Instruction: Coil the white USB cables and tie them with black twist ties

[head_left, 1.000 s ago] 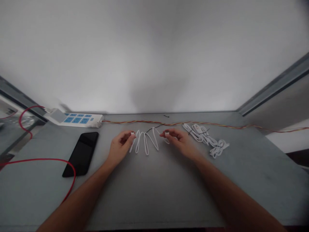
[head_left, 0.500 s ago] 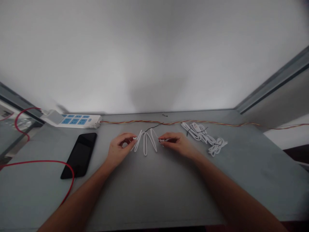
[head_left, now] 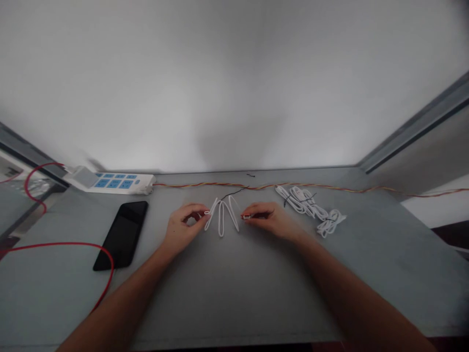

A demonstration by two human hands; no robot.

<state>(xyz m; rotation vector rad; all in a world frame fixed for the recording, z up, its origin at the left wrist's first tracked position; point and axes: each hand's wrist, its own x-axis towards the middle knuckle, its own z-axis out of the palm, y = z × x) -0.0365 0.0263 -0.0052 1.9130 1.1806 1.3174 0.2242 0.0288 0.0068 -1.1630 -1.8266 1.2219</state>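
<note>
My left grip (head_left: 186,222) and right grip (head_left: 269,220) pinch the white cable (head_left: 219,220) by its ends, folds between, running toward the near edge of the desk (head_left: 234,298).

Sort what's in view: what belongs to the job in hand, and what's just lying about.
In hand:
- left hand, pinching a white connector
- right hand, pinching another connector
- folded white cable between

Apparently lying about:
- tied white cables
- black phone
- power strip
- charger
- red cable
- twisted wires
</note>
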